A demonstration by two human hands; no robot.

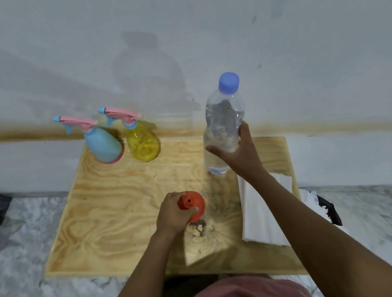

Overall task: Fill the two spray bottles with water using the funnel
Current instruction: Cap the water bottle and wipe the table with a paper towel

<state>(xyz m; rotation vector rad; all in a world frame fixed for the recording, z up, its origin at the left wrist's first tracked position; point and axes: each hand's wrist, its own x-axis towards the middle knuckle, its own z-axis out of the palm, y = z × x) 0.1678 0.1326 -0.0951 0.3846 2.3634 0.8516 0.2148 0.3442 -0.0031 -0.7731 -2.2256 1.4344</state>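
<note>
– Blue spray bottle (pixel 103 145) and yellow spray bottle (pixel 142 143) are standing side by side at the far left of the wooden table (pixel 113 209), close to the wall. Both are wearing their pink spray heads (pixel 120 113).

– And the hands, what are they doing?

– The left hand (pixel 172 213) is wrapping its fingers around the orange funnel (pixel 193 204) near the front of the table, with the narrow spout pointing up. The right hand (pixel 238 152) is gripping the clear water bottle (pixel 223 119) around the middle, on the right side. I cannot tell if this bottle is resting on the table or hanging just above it.

– So which step is going on?

– I am thinking it is the very beginning: the person is gathering the tools. No water is going anywhere, because the blue cap (pixel 228 83) is sitting on the water bottle.

– What is the next move asking for?

– In my opinion, one spray head is needing to be unscrewed first, and the funnel is needing to be turned over so the spout is going down into the open neck. Both hands are being busy, so something must be put down. Some white tissues (pixel 261 214) are lying on the right for spills.
</note>
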